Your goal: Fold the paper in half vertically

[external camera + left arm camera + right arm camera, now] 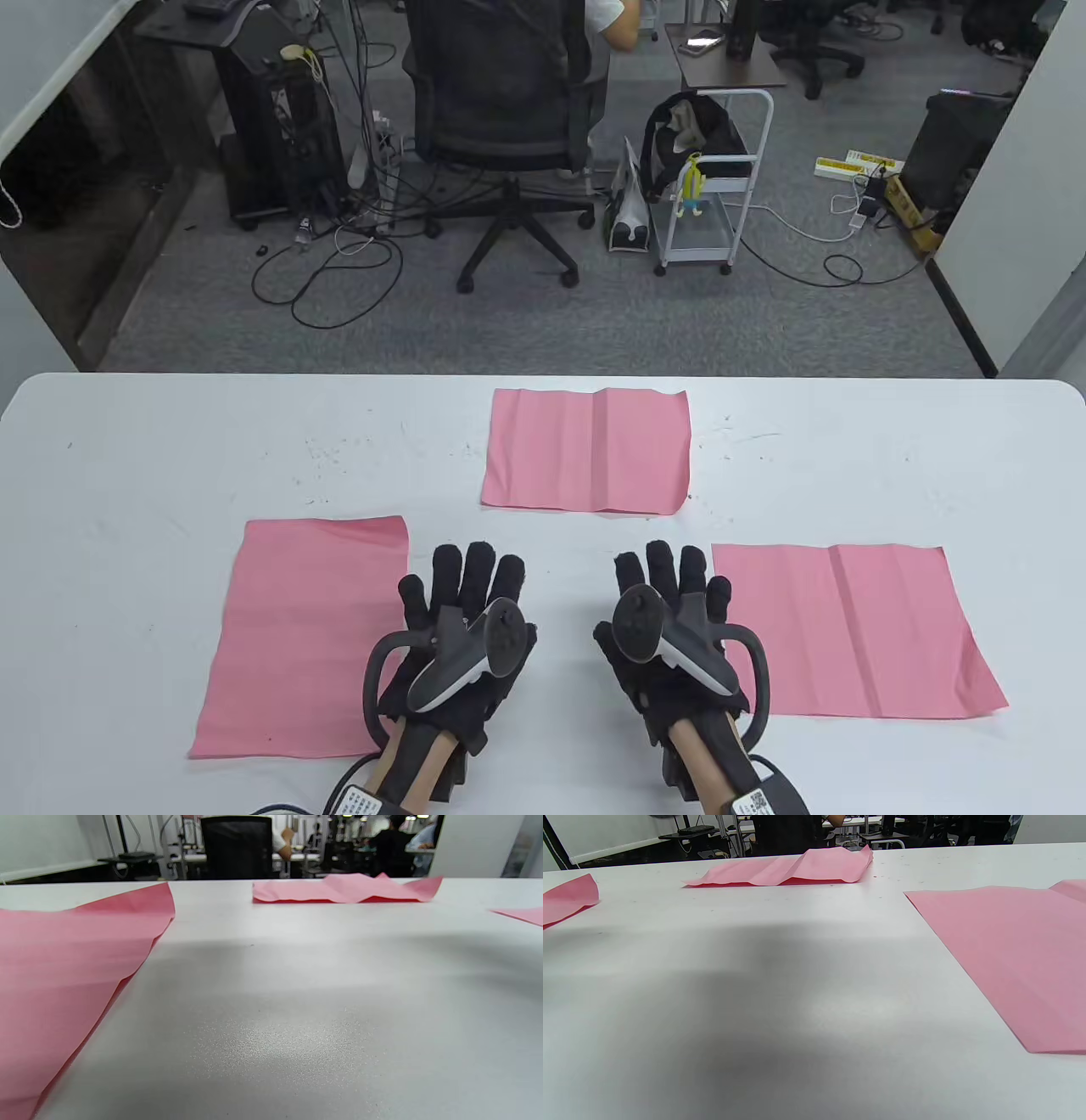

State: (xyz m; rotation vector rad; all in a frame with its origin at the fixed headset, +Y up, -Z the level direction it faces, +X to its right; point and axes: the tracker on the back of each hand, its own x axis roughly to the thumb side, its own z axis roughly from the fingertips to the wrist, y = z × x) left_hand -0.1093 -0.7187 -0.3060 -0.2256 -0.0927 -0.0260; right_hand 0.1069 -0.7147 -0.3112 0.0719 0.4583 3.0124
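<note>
Three pink paper sheets lie on the white table [127, 475]. One sheet [301, 637] lies at the left, just left of my left hand [462, 581]; it also shows in the left wrist view [63, 976]. A creased sheet [857, 628] lies at the right, just right of my right hand [674, 577], and shows in the right wrist view [1009, 955]. A third, wavy creased sheet [587, 450] lies farther back at the middle [345, 889] [793, 868]. Both hands rest flat, palms down, fingers spread, holding nothing, on bare table between the sheets.
The table's far edge [543, 378] drops to an office floor with a chair [501, 110], a white cart [708, 187] and cables. Small specks dot the tabletop.
</note>
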